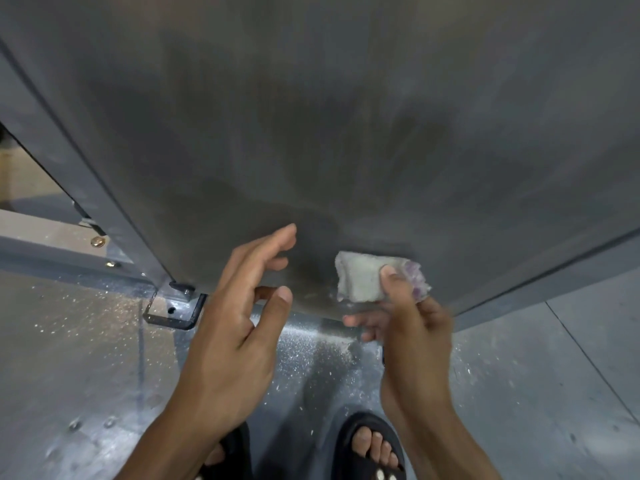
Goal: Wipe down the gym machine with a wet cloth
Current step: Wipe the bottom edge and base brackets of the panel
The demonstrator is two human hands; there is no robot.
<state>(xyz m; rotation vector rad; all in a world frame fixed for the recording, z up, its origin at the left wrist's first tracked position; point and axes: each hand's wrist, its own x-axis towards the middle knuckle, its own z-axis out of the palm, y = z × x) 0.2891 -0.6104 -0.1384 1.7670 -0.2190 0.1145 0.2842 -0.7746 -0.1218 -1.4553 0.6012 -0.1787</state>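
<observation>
A broad grey metal panel of the gym machine (311, 116) fills the upper view, streaked with darker damp patches. My right hand (412, 334) pinches a folded white cloth (363, 277) with purple specks and holds it against the panel's lower edge. To the left of the cloth is my left hand (239, 317), fingers loosely spread, holding nothing, fingertips close to the panel.
A metal bracket (173, 311) with bolts anchors the panel's lower left corner to the floor. The grey floor (86, 358) is speckled with pale grit. My feet in black sandals (370, 445) stand just below the panel. An opening (31, 181) shows past the left frame.
</observation>
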